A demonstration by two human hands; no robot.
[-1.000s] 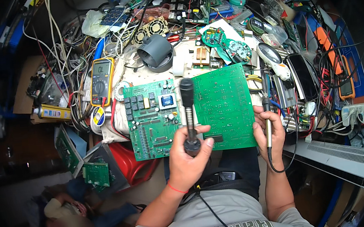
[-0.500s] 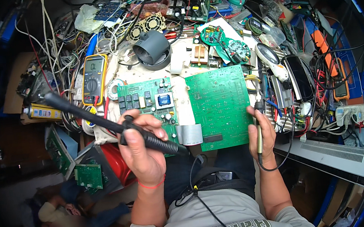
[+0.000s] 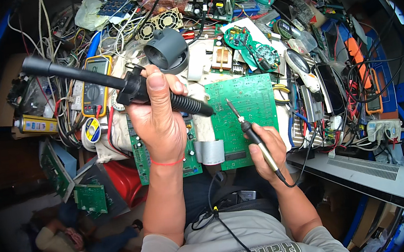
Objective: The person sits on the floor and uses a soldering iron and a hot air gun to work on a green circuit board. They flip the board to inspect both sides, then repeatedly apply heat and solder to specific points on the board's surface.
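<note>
Gripping a black hot-air wand (image 3: 119, 88), the left hand (image 3: 160, 123) has its fingers wrapped tight round the ribbed handle, thumb laid along the top; the wand lies slanted, nozzle end up toward the left over a yellow multimeter (image 3: 95, 85), handle end down to the right. Right hand (image 3: 266, 151) pinches a soldering iron (image 3: 249, 133) pen-fashion, fingers closed on the grip, tip raised up-left over the right-hand green board (image 3: 253, 101); whether the tip touches the board cannot be told. That board lies flat at the bench edge, joined by a grey ribbon cable (image 3: 210, 152) to a second green board (image 3: 141, 157) lying partly under the left hand. Just behind the wand, a grey round holder (image 3: 167, 51) stands among tangled wires. Solder spool (image 3: 91, 128) sits left of the boards.
</note>
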